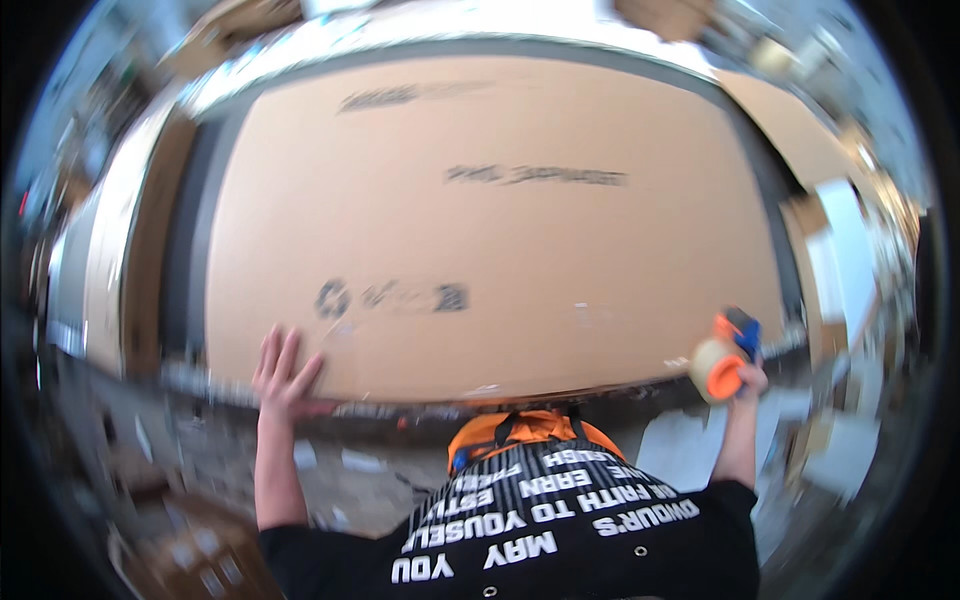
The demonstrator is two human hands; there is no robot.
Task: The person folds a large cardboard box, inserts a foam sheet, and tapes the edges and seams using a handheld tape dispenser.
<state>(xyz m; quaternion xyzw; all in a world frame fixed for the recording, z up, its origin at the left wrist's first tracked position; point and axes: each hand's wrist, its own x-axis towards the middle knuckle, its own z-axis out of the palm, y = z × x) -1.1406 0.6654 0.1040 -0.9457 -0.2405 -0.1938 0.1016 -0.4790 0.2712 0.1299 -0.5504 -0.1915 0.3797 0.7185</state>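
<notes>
A wide, flat brown cardboard box [500, 240] with black print lies in front of me on a dark work surface. My left hand [287, 372] rests with fingers spread on the box's near left edge. At the near right corner, my right hand [752, 380] is closed around a tape dispenser [738, 328] with orange and blue parts. A roll of tan tape [710, 365] with an orange hub sits on the dispenser. Whether the tape touches the cardboard I cannot tell, as the picture is blurred.
Upright cardboard [145, 240] stands left of the box, and another cardboard panel [785, 125] leans at the far right. White sheets [690, 440] lie on the floor to my right. A brown carton [200, 550] is at the lower left. An orange bag [540, 428] is at my waist.
</notes>
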